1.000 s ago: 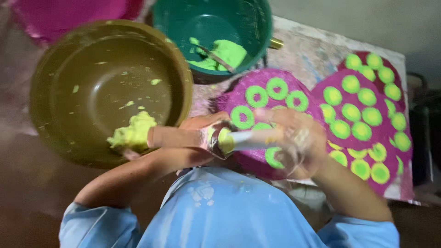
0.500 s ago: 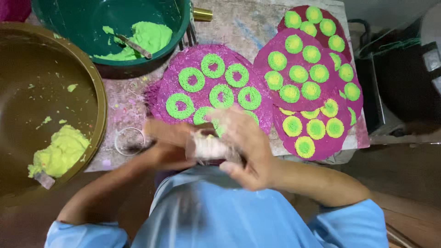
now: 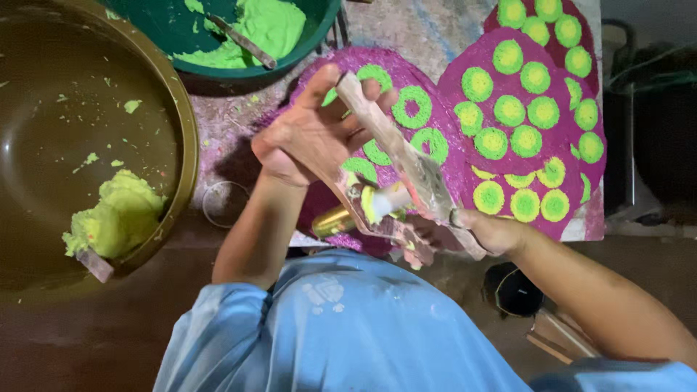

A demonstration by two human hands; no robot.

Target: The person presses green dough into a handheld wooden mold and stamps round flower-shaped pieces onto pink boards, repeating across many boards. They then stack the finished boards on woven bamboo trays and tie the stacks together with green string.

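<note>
I hold a hinged wooden press [image 3: 406,163] over the purple round mat [image 3: 435,80]. My left hand [image 3: 308,138] grips the raised upper bar of the press, thumb on one side and fingers spread behind it. My right hand [image 3: 488,232] is closed on the handle ends at the lower right. A brass cylinder [image 3: 335,221] with green dough [image 3: 369,205] at its mouth sits between the two bars. Green dough rings [image 3: 412,107] lie on the mat under my hands.
A big brown bowl [image 3: 185,138] at the left holds a lump of yellow-green dough [image 3: 120,214]. A green bowl [image 3: 312,36] with green dough and a stick stands behind. A second purple mat [image 3: 465,91] with several green discs lies to the right. A clear glass ring [image 3: 225,205] rests near the bowl.
The press has swung open: my left hand has lifted the upper bar up and away, while my right hand has stayed on the handle ends. The view has dropped closer to the mats.
</note>
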